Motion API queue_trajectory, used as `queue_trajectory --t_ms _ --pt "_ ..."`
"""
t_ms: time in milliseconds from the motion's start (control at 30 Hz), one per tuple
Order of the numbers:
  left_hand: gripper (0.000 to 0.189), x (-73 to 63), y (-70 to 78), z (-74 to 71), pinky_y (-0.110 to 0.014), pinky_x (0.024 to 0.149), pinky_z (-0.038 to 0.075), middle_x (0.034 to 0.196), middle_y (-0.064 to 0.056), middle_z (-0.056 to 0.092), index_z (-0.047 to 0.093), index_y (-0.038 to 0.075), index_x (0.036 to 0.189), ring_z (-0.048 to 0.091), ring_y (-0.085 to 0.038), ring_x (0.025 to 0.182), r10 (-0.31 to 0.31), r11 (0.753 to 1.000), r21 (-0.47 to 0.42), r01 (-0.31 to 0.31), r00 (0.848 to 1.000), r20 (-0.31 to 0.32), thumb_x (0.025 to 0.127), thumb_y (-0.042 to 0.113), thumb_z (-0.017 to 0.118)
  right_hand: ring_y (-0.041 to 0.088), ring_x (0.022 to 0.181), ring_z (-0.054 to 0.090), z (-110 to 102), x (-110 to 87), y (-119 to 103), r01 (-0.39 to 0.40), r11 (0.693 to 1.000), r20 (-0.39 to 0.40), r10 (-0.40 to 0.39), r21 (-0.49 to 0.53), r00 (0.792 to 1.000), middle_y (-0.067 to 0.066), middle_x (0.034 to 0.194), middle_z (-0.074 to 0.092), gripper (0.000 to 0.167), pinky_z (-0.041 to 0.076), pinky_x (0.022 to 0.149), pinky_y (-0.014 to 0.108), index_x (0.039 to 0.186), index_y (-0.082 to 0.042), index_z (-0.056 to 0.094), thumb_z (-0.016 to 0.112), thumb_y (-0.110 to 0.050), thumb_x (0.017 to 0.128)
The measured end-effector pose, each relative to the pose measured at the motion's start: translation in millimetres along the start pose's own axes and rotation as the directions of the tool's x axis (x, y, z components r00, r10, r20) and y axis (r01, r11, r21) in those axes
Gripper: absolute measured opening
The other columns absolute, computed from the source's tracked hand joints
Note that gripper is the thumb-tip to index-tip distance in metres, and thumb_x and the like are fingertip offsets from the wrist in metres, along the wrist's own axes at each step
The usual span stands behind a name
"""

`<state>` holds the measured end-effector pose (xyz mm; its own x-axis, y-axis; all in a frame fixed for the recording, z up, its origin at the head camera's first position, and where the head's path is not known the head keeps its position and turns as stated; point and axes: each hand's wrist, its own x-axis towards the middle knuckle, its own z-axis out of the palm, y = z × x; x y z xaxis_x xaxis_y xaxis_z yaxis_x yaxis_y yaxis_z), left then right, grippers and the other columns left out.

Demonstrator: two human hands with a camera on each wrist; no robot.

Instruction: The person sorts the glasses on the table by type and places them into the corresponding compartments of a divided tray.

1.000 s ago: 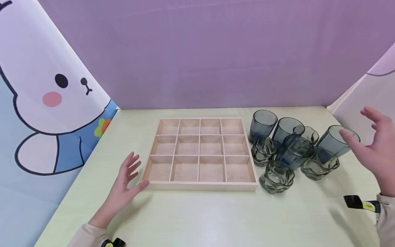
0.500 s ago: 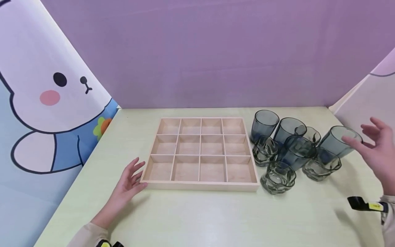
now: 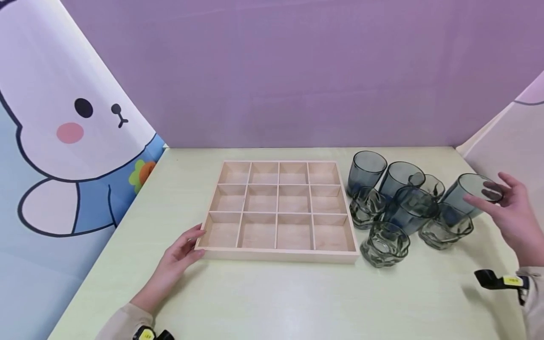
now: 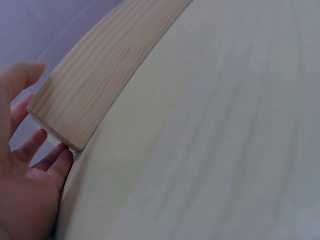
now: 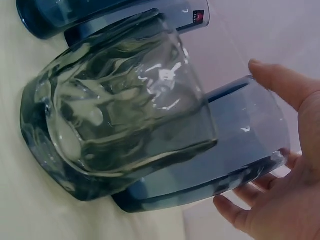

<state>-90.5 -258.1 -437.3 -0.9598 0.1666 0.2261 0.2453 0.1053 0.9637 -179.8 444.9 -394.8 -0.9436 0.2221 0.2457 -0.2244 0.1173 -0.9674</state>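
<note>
A wooden divided tray (image 3: 280, 255) lies flat on the table, its compartments bare. My left hand (image 3: 180, 252) is at its front left corner, fingers along the left side and thumb by the front. In the left wrist view, fingertips (image 4: 62, 155) rest right at the tray corner (image 4: 90, 90), thumb apart from the wood. At the right, my right hand (image 3: 516, 219) spreads around a tall blue-grey drinking glass (image 3: 461, 198). In the right wrist view its thumb (image 5: 275, 80) is close over the glass's rim, and the other fingers lie beside and behind the glass (image 5: 240, 135).
Several more tall blue-grey glasses (image 3: 365, 172) and short wavy glasses (image 3: 384, 248) stand crowded between the tray and my right hand. One wavy glass (image 5: 120, 110) stands just in front of the tall one. A purple backdrop (image 3: 297, 75) rises behind the table (image 3: 289, 297).
My left hand has come in to the tray's corner, its fingers now at the side. My right hand has lowered and moved left around the tall glass. The glasses stand as before.
</note>
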Motion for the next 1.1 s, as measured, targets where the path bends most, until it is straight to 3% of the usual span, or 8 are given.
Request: queue_trajectory --t_ms 100,233,333,533,633,833,1100 --pt "0.032 1.1 -2.0 -0.6 -0.014 0.098 0.042 0.143 0.005 0.044 0.055 -0.01 0.126 0.047 0.004 0.125 0.019 1.0 0.021 -0.019 1.0 -0.01 0.094 -0.009 0.058 -0.001 0.097 0.062 3 0.3 0 -0.011 0.967 0.029 0.004 0.254 1.0 -0.008 0.113 0.061 0.082 0.047 0.081 0.007 0.149 -0.012 0.017 0.061 0.019 0.087" --pt "0.029 1.6 -5.0 -2.5 -0.013 0.098 0.04 0.142 0.007 0.046 0.056 -0.011 0.123 0.047 0.005 0.125 0.002 0.999 0.048 0.0 1.0 -0.031 0.095 -0.007 0.059 0.002 0.093 0.067 14 -6.1 -13 -0.025 0.928 0.081 -0.006 0.372 0.997 -0.005 0.105 0.068 0.067 0.048 0.082 0.009 0.137 -0.013 0.029 0.056 0.022 0.086" --pt "0.029 1.5 -6.7 -3.5 -0.012 0.1 0.039 0.142 0.007 0.047 0.055 -0.013 0.123 0.047 0.004 0.126 0.0 0.999 0.051 0.002 0.999 -0.035 0.095 -0.007 0.06 0.002 0.091 0.067 18 -9.1 -18 -0.013 0.932 0.092 -0.021 0.363 0.996 -0.005 0.104 0.067 0.058 0.049 0.081 0.009 0.127 -0.014 0.039 0.054 0.024 0.086" --pt "0.03 1.9 -5.2 -3.2 -0.012 0.099 0.039 0.143 0.003 0.046 0.053 -0.015 0.123 0.047 0.005 0.125 -0.019 0.997 0.072 0.022 0.999 -0.04 0.096 -0.004 0.06 0.0 0.094 0.064 16 -8.7 -18 -0.01 0.95 0.108 -0.025 0.312 0.994 -0.006 0.107 0.064 0.056 0.048 0.08 0.008 0.126 -0.015 0.043 0.055 0.023 0.087" --pt "0.03 2.5 -4.9 -3.3 -0.013 0.098 0.04 0.144 0.0 0.046 0.054 -0.014 0.123 0.048 0.005 0.125 -0.021 0.996 0.082 0.024 0.999 -0.038 0.096 -0.004 0.06 -0.002 0.099 0.061 7 -5.3 -8 -0.02 0.963 0.109 -0.01 0.268 0.994 -0.007 0.111 0.063 0.057 0.047 0.081 0.007 0.13 -0.016 0.042 0.057 0.02 0.087" --pt "0.029 3.9 -3.4 -3.4 -0.013 0.095 0.044 0.144 0.002 0.046 0.056 -0.012 0.123 0.048 0.007 0.122 -0.049 0.992 0.11 0.054 0.998 -0.05 0.096 -0.001 0.061 -0.001 0.102 0.062 -13 6.7 21 -0.003 0.98 0.037 -0.005 0.197 0.999 -0.009 0.112 0.067 0.059 0.048 0.08 0.008 0.132 -0.016 0.051 0.064 0.018 0.085" --pt "0.03 3.1 -5.1 -3.7 -0.013 0.098 0.041 0.141 0.009 0.047 0.054 -0.014 0.123 0.047 0.006 0.124 -0.033 0.995 0.091 0.037 0.998 -0.045 0.096 -0.003 0.06 -0.002 0.09 0.067 11 -9.3 -16 -0.027 0.969 -0.017 0.032 0.244 0.999 -0.009 0.1 0.072 0.052 0.049 0.075 0.008 0.119 -0.014 0.06 0.065 0.022 0.081"
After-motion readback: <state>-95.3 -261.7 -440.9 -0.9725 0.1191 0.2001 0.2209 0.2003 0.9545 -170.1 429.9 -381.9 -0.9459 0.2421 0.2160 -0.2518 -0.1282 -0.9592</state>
